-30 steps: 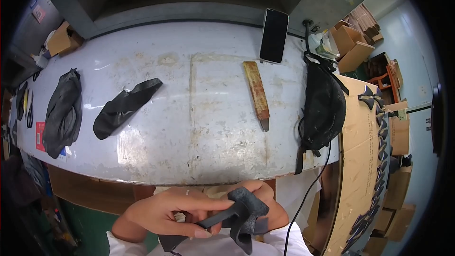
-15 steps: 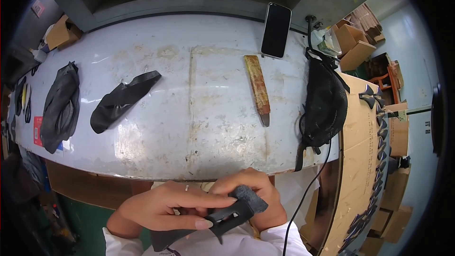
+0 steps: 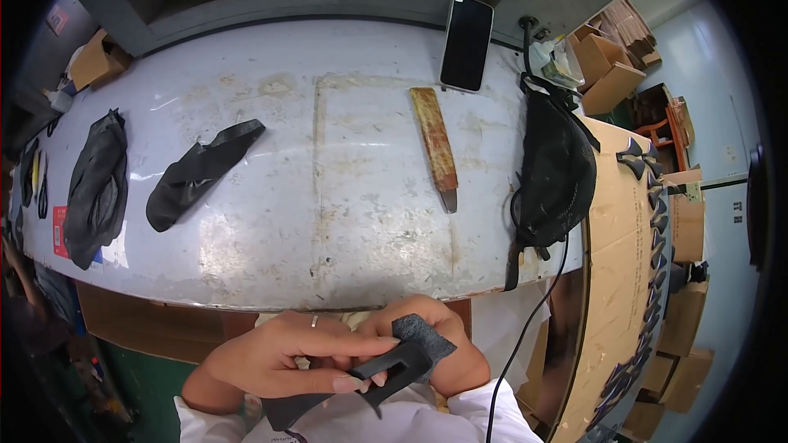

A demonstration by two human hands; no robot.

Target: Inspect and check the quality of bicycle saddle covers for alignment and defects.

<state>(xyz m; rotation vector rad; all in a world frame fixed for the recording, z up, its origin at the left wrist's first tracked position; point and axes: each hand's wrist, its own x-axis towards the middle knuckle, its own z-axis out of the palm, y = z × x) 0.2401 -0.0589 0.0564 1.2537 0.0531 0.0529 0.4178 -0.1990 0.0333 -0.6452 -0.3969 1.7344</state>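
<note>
Close to my body, below the table's front edge, both hands grip a black leather piece (image 3: 396, 371) with a slot cut in it and a fuzzy grey underside folded up at one end. My left hand (image 3: 300, 354) pinches it from the left, thumb and forefinger along the slot; a ring is on one finger. On the other side my right hand (image 3: 439, 332) is wrapped behind the folded end, its fingers partly hidden. A fingertip shows through the slot. A long pointed flap of the piece hangs down toward my white shirt.
On the worn white table (image 3: 271, 271) lie black leather pieces (image 3: 205, 172), a tape-wrapped blade (image 3: 435, 148), a phone (image 3: 468, 43) and a black bag (image 3: 558, 168). A cable runs down at right past cardboard (image 3: 611, 254) lined with small dark parts. Boxes (image 3: 607, 74) stand beyond.
The slot in the leather piece has spread wider, and a fingertip now shows in it. The hands stay in nearly the same place. The table view has shifted slightly left.
</note>
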